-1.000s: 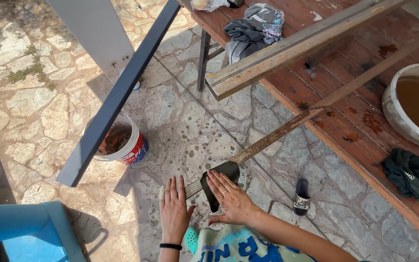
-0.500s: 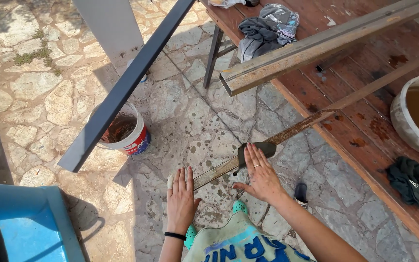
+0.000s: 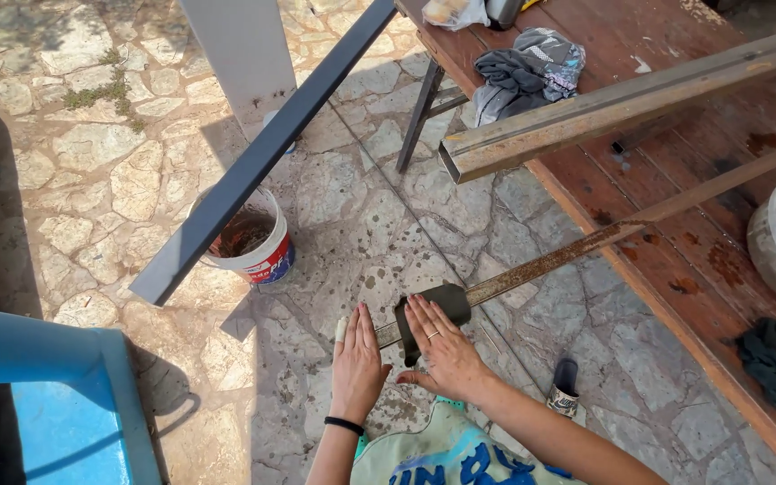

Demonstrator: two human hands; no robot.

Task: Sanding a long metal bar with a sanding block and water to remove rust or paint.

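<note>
While the right hand [image 3: 442, 346] presses dark sandpaper [image 3: 433, 310] flat-fingered onto the rusty bar [image 3: 586, 247], the left hand [image 3: 357, 359] lies open beside.

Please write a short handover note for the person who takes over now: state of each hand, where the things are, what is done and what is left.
Left hand: open and flat, steadying the near end of the rusty metal bar.
Right hand: flat, pressing a dark sanding sheet folded over the bar.
The bar slants from the wooden workbench out over the stone floor.
A white bucket stands on the floor, under a grey beam.
Done: hard to tell; only the end is covered by the sheet.
Left: the bar beyond the sheet looks rusty.
</note>
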